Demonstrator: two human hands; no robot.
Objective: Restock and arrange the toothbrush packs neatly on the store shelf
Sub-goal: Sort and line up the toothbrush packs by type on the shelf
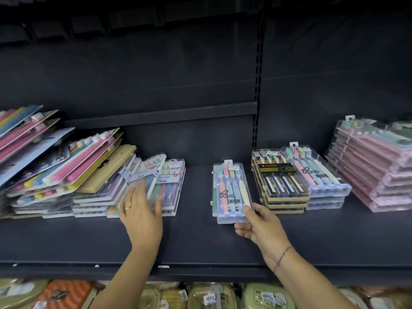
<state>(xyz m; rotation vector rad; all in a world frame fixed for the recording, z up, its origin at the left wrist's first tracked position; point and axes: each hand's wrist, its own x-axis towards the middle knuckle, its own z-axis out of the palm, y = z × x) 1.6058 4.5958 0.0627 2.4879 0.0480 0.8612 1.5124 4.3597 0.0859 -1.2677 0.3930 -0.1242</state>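
Observation:
A clear pack of pastel toothbrushes (230,190) lies flat near the middle of the dark shelf (196,239). My right hand (259,226) pinches its near right corner, thumb on top. My left hand (140,210) lies with spread fingers on a low stack of toothbrush packs (165,186) to the left. Leaning on that stack is a messy, tilted heap of carded packs (55,166). To the right stand a stack of black-and-gold packs (281,184), a stack of clear pastel packs (321,177) and a tall pink stack (374,166).
A slotted upright (257,85) divides the dark back panel. Bare shelf shows between the left stack and the single pack, and along the front edge. Bagged goods (200,295) fill the shelf below.

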